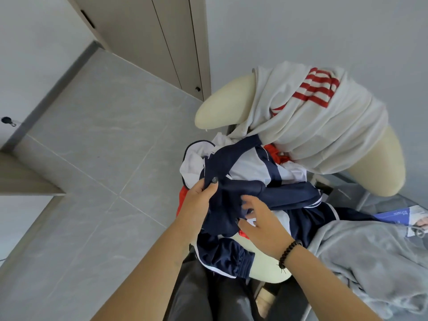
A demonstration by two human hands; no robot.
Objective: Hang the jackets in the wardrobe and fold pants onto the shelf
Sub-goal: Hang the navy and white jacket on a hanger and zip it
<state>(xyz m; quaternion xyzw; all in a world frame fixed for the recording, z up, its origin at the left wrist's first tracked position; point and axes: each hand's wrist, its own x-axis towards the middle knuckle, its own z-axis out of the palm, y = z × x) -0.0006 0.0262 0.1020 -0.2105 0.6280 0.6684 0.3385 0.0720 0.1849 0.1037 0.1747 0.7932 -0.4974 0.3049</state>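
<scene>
Far left: a wooden panel edge projects over the grey tiled floor. Behind it, along the wall, stands a row of closed beige wardrobe doors.

Centre: the left hand grips a fold of a navy and white jacket, thumb on top and fingers curled round the dark cloth. The jacket lies bunched on a heap of clothes, with its elastic cuff hanging at the near edge. Red fabric shows just beside the left hand, under the jacket.

Right of centre: the right hand, with a dark beaded bracelet on the wrist, rests on the same jacket. Its fingers are spread and bent, touching the cloth; whether they have hold of any cloth cannot be told.

Upper right: a white garment with red stripes is draped over a cream chair back, above and behind the heap.

Far right: a grey fleece garment lies beside the heap, partly covering a printed booklet.
</scene>
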